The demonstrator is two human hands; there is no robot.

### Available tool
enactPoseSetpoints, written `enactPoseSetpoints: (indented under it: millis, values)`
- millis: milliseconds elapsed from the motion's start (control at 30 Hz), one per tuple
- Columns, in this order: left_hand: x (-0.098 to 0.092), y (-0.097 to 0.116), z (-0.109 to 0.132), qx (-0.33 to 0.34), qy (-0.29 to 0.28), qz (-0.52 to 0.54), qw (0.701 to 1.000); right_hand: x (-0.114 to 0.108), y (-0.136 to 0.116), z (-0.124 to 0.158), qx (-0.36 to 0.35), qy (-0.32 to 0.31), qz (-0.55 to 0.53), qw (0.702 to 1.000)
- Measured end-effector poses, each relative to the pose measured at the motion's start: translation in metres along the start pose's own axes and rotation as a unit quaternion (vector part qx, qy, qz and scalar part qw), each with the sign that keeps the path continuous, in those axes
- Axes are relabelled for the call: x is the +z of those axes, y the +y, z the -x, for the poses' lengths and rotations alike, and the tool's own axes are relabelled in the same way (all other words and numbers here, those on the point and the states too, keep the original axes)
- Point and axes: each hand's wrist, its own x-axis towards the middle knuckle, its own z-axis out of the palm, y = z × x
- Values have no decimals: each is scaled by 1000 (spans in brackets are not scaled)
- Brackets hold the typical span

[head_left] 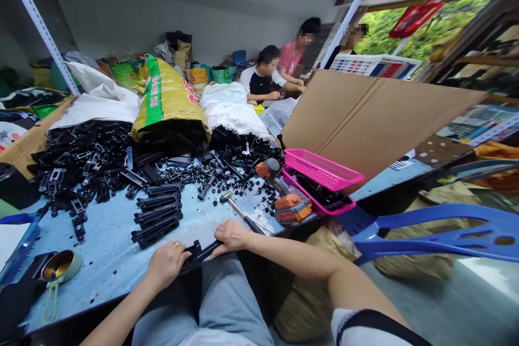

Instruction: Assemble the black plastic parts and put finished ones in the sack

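At the table's front edge, above my lap, a black long plastic part point(207, 250) is held between both hands. My left hand point(167, 264) is closed on its left end, and a ring shows on one finger. My right hand point(232, 236) grips the other end, with the fingertips partly hidden. Whether this is one piece or two joined pieces I cannot tell. Just beyond my hands lies a row of similar black parts point(158, 213). A hammer point(243, 213) rests beside my right hand, its handle partly behind that hand.
An orange cordless drill point(290, 203) stands by pink baskets point(324, 168). Sacks point(170, 105) spill black parts point(97, 157) across the blue tabletop point(109, 240). A cup point(60, 267) is at left, a cardboard sheet point(365, 113) and blue chair point(438, 230) at right. Other people sit behind.
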Motion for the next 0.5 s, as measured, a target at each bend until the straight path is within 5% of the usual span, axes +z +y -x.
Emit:
enactPoseSetpoints:
  millis: [300, 400, 500]
  values:
    - [-12, -20, 22, 10, 71, 17, 997, -33, -30, -19, -15, 29, -57, 998]
    - [-36, -4, 39, 50, 103, 103, 988, -55, -42, -17, -50, 50, -138, 988]
    - [-60, 31, 61, 85, 138, 257, 953, -71, -65, -13, -137, 70, -293, 944]
